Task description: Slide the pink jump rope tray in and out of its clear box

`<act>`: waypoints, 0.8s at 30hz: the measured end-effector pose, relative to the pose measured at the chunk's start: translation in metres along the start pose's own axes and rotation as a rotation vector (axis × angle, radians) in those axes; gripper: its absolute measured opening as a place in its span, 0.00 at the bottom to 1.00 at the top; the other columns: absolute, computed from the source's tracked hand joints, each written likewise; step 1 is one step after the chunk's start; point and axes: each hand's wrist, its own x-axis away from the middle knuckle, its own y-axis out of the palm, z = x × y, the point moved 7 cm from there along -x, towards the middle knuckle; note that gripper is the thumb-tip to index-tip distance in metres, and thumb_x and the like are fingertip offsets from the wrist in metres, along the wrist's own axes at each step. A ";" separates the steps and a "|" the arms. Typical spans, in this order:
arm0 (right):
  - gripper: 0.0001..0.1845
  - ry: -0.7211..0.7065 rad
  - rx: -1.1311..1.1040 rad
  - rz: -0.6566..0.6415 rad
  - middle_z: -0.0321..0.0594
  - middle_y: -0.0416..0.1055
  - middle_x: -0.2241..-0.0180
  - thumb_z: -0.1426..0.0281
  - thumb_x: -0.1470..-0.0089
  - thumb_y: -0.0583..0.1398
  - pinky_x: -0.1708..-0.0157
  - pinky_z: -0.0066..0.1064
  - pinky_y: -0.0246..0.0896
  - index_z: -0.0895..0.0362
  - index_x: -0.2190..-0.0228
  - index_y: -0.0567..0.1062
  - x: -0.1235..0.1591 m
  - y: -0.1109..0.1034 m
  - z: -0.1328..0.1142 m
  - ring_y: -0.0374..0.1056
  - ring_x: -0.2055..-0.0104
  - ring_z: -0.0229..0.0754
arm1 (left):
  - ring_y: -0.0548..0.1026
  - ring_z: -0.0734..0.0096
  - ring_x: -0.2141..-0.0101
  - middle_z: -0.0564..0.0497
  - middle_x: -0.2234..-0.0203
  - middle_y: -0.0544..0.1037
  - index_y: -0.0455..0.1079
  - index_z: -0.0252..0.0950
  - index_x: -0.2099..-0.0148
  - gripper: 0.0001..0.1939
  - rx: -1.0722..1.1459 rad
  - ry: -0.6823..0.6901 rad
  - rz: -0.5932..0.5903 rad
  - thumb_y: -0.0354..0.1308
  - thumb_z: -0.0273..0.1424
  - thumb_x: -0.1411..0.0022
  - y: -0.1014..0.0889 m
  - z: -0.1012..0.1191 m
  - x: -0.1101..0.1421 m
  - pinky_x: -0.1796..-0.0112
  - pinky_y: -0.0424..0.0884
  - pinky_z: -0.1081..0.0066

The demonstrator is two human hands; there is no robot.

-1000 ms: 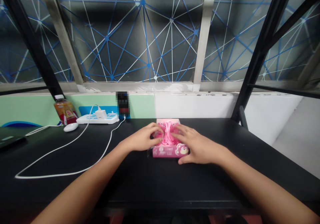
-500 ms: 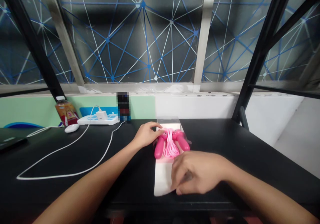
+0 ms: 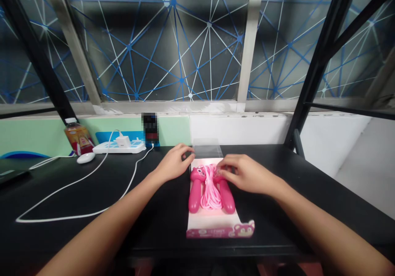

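A pink jump rope [image 3: 211,195] lies on a pale card insert [image 3: 212,219], its cord bundled between two thick handles with animal-face tops. The card's front edge carries a printed pink strip with a bear face. Behind it stands a clear plastic box [image 3: 207,147], partly hard to see. My left hand [image 3: 175,161] curls its thumb and fingers at the box's left edge. With bent fingers, my right hand [image 3: 243,172] grips the top of the right handle beside the cord; its fingertips are partly hidden.
On the black desk [image 3: 129,230], a white cable [image 3: 92,217] loops at left. Farther back are a white mouse [image 3: 86,158], a power strip [image 3: 135,146], a drink bottle [image 3: 79,136] and a blurred dark device [image 3: 150,128]. Black metal posts [image 3: 311,78] rise at both sides.
The card with the jump rope has come toward me, and its printed front strip now shows. My right hand has left the card's front end and moved up to the right handle.
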 end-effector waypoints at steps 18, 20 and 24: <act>0.17 0.159 0.002 -0.049 0.43 0.75 0.61 0.60 0.40 0.56 0.65 0.31 0.61 0.56 0.56 0.75 -0.015 0.029 0.034 0.69 0.65 0.42 | 0.73 0.69 0.75 0.53 0.75 0.78 0.71 0.38 0.53 0.20 0.001 -0.006 -0.446 0.52 0.47 0.37 0.008 0.013 0.021 0.75 0.57 0.73; 0.16 0.140 0.050 -0.054 0.45 0.74 0.61 0.60 0.39 0.54 0.63 0.33 0.61 0.57 0.57 0.75 -0.014 0.030 0.033 0.69 0.63 0.44 | 0.73 0.69 0.75 0.52 0.75 0.78 0.70 0.38 0.54 0.20 -0.003 -0.009 -0.462 0.52 0.48 0.37 0.010 0.012 0.021 0.76 0.56 0.73; 0.16 0.162 0.183 -0.057 0.48 0.72 0.60 0.62 0.36 0.50 0.60 0.35 0.62 0.59 0.58 0.72 -0.015 0.036 0.029 0.70 0.62 0.45 | 0.73 0.69 0.75 0.52 0.75 0.78 0.70 0.37 0.55 0.21 -0.020 -0.005 -0.464 0.52 0.49 0.37 0.008 0.010 0.019 0.76 0.56 0.73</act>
